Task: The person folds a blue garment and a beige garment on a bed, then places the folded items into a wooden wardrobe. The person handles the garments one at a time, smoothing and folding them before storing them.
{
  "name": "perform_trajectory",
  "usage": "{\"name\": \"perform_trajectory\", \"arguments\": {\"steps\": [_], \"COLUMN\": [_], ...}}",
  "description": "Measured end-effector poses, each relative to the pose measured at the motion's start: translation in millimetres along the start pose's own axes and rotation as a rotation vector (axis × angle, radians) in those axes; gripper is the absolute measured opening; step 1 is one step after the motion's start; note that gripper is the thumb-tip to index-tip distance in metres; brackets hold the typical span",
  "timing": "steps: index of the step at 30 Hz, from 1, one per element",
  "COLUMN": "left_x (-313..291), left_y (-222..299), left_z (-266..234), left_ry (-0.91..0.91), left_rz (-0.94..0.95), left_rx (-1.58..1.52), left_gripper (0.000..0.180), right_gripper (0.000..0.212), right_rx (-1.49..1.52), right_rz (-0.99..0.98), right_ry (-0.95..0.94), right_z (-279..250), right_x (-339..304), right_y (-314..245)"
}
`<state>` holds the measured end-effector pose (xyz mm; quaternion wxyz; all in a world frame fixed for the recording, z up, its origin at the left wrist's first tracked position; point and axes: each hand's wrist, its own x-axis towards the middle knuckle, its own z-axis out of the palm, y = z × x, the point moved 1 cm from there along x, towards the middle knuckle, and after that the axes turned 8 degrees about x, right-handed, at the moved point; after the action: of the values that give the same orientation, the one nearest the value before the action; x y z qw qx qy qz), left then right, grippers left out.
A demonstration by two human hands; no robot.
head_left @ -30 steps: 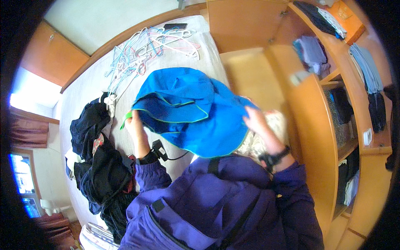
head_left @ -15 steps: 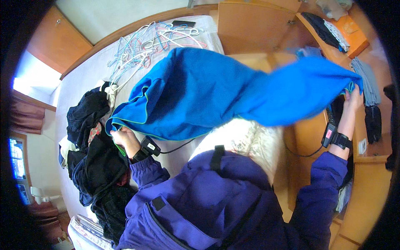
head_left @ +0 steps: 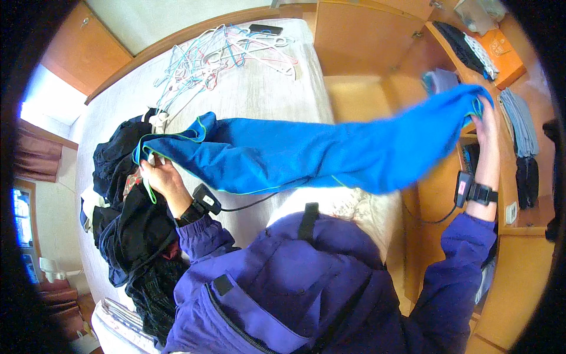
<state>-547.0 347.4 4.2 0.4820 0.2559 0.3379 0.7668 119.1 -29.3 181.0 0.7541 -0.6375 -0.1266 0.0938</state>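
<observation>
A blue fleece cloth [head_left: 283, 150] with green edging hangs stretched between my two hands, in front of my body. My left hand [head_left: 165, 180] is closed on its left end, over the bed by the dark clothes. On the right, my right hand [head_left: 486, 123] grips the other end, raised near the wardrobe shelves. The cloth sags and folds in the middle, and its right part is blurred by motion. Each wrist carries a strapped black device with a cable.
A pile of black clothes [head_left: 132, 218] lies on the bed [head_left: 277, 97] at left. Tangled hangers [head_left: 218, 56] and a black phone [head_left: 265, 29] sit at the far end. On the right, open wardrobe shelves hold folded clothes [head_left: 519, 121] and an orange box [head_left: 502, 53].
The blue cloth has dropped from a billowing shape to a narrower, flatter band. My left hand has moved slightly left and up; my right hand has shifted a little left.
</observation>
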Motion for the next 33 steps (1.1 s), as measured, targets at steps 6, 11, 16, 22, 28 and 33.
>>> {"name": "perform_trajectory", "arguments": {"steps": [6, 11, 16, 22, 28, 33], "left_x": [-14.2, -29.1, -27.8, -82.3, -159.0, -169.1], "left_y": [63.9, 92.4, 44.9, -48.5, -114.9, -129.8], "left_z": [-19.5, -57.8, -73.3, -43.0, -5.0, 24.8], "left_ry": [0.483, 0.876, 0.684, -0.204, -0.895, -0.850], "left_rz": [0.554, 0.788, 0.689, 0.207, 0.274, 0.484], "left_rx": [0.291, 0.655, 1.148, 1.064, 1.421, 1.727], "left_gripper": [0.021, 0.043, 0.061, 0.034, 0.044, 0.081], "right_gripper": [0.025, 0.029, 0.063, 0.031, 0.030, 0.035], "right_rx": [0.492, 0.630, -0.606, -0.474, -0.360, -0.108], "right_rz": [-0.346, -0.208, -0.437, 0.356, 0.711, 0.880], "right_ry": [-0.134, -0.286, -0.542, -0.763, -0.867, -0.732], "right_z": [152.4, 221.8, 243.4, 229.7, 227.6, 219.2], "right_x": [23.0, 36.2, -21.8, -151.9, -238.5, -240.2], "right_y": [-52.7, -26.4, 126.1, 273.9, 308.9, 302.2]}}
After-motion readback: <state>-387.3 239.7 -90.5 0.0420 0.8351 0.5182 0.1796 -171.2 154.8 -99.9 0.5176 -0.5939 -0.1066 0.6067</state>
